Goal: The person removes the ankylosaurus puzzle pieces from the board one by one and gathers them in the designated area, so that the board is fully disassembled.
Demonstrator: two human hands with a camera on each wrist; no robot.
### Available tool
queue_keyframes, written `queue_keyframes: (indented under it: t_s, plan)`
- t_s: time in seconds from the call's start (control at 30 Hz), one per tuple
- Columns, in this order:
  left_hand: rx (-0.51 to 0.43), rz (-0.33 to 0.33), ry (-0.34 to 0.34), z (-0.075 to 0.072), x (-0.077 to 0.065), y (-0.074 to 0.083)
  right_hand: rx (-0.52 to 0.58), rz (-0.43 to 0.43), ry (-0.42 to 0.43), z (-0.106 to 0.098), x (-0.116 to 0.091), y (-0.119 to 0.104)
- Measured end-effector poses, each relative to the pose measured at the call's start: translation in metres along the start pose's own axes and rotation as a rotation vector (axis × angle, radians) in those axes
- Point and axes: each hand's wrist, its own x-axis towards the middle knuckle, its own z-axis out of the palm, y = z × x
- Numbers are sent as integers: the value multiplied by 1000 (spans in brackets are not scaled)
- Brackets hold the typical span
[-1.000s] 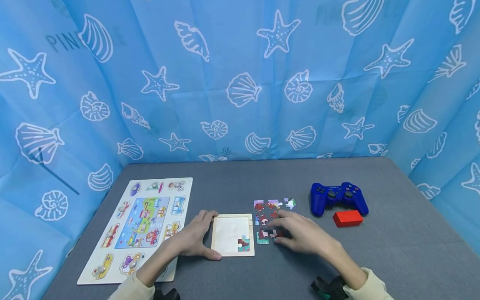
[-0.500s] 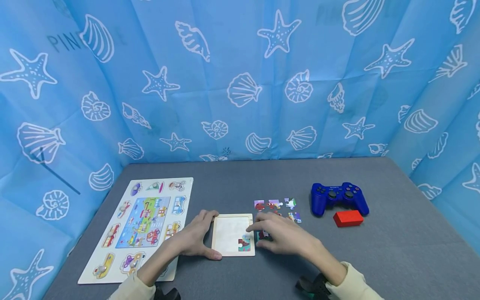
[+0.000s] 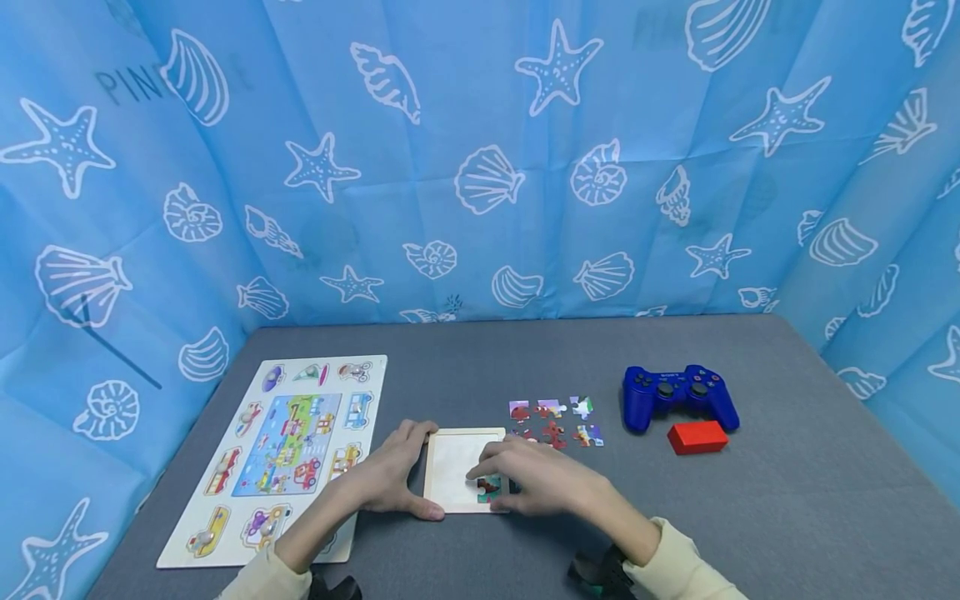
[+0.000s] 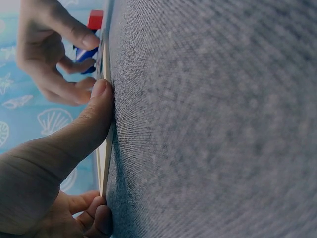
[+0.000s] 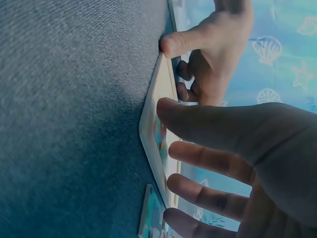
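Note:
A square wooden puzzle tray [image 3: 450, 462] lies on the table, with a small joined part of a jigsaw [image 3: 489, 486] in its near right corner. My left hand [image 3: 393, 475] grips the tray's left side, thumb at the near corner and fingers at the far one. Over the tray's right side is my right hand [image 3: 536, 475], its fingers reaching out above the jigsaw part and partly hiding it. In the right wrist view, the thumb [image 5: 173, 116] of that hand is right at the jigsaw part and its other fingers are spread apart. Loose jigsaw pieces [image 3: 554, 433] lie just beyond it.
A large peg puzzle board [image 3: 288, 446] lies to the left, beside the left forearm. On the right are a blue game controller [image 3: 678, 396] and a red block [image 3: 697, 437]. A blue shell-patterned curtain [image 3: 480, 183] stands behind the grey table [image 3: 465, 358].
My right hand has moved left from the loose pieces to over the tray's right side, uncovering pieces in the middle row. The left hand stays on the tray.

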Motion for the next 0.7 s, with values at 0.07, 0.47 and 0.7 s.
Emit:
queue_keyframes:
  t_s: [0.07, 0.47, 0.7]
  plan:
    - [0, 2, 0, 0, 0, 0, 0, 1, -7, 1, 1, 0]
    - [9, -3, 7, 0, 0, 1, 3, 29, -25, 2, 5, -1]
    - [10, 9, 14, 1, 0, 0, -8, 1, -6, 3, 6, 1]
